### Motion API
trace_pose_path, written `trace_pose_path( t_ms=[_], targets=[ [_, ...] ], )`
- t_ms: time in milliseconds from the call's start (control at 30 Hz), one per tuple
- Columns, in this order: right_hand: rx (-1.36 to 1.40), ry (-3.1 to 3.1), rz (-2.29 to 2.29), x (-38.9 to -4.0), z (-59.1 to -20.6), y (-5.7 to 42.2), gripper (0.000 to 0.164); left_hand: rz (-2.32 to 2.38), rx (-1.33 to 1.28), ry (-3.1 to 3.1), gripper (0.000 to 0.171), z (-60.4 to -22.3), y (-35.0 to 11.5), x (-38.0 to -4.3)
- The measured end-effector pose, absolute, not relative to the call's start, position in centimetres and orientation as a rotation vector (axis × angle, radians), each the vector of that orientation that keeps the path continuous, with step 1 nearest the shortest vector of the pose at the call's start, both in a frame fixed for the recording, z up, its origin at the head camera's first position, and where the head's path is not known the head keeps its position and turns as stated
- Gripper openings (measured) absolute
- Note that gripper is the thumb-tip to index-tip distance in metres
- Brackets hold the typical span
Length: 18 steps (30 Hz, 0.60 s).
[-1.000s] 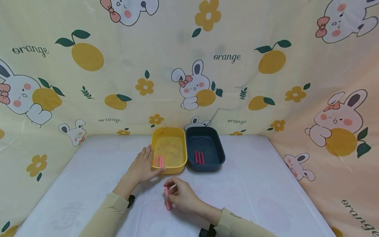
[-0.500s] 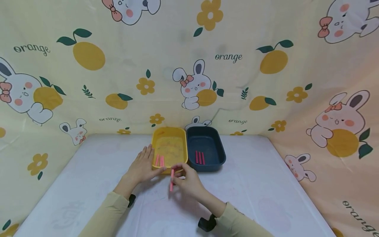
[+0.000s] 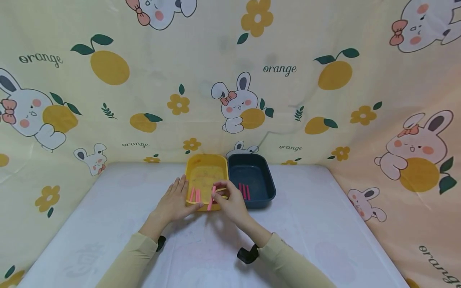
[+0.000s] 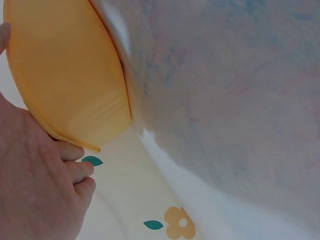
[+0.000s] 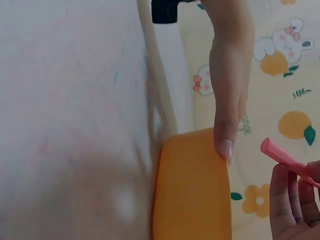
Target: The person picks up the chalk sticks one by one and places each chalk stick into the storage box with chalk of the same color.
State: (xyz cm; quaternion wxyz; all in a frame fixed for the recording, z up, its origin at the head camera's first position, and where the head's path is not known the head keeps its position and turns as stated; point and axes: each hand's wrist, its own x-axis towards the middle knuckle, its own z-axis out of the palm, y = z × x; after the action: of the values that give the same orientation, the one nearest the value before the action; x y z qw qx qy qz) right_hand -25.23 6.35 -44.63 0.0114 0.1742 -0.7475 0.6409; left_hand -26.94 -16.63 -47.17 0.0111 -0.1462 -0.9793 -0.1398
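Observation:
My right hand [image 3: 230,202] pinches a stick of pink chalk [image 3: 211,199] between thumb and fingers, low over the front part of the yellow tray [image 3: 207,170]. In the right wrist view, the chalk [image 5: 282,156] slants with one round end free, above the tray's rim. My left hand [image 3: 173,202] rests against the tray's left side with straight fingers, its thumb at the front rim. The left wrist view has this hand [image 4: 40,175] beside the tray's outer wall [image 4: 75,75]. Several pink chalk sticks [image 3: 197,195] lie inside the yellow tray at front left.
A dark blue tray [image 3: 252,159] stands right against the yellow one, with several deeper pink sticks [image 3: 244,191] in its front left part. Both are on a white-covered table [image 3: 306,224]. Behind rises a patterned cloth backdrop [image 3: 201,60] with bunnies and oranges.
My right hand has carried the pink chalk from in front of the trays, away from me and up over the yellow tray's front rim. The left hand has stayed at the tray.

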Motion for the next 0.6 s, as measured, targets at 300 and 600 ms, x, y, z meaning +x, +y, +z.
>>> trace_pose_path(
  t_ms=[300, 600],
  targets=[
    [0.533, -2.26, 2.058, -27.8, -44.7, 5.5, 0.023, -0.433, -0.456, -3.058, 0.112, -47.2, -16.6, -26.9],
    [0.516, -2.318, 2.04, -30.2, -44.9, 4.6, 0.021, -0.428, -0.452, -3.065, 0.112, -47.0, -16.5, -26.8]
  ],
)
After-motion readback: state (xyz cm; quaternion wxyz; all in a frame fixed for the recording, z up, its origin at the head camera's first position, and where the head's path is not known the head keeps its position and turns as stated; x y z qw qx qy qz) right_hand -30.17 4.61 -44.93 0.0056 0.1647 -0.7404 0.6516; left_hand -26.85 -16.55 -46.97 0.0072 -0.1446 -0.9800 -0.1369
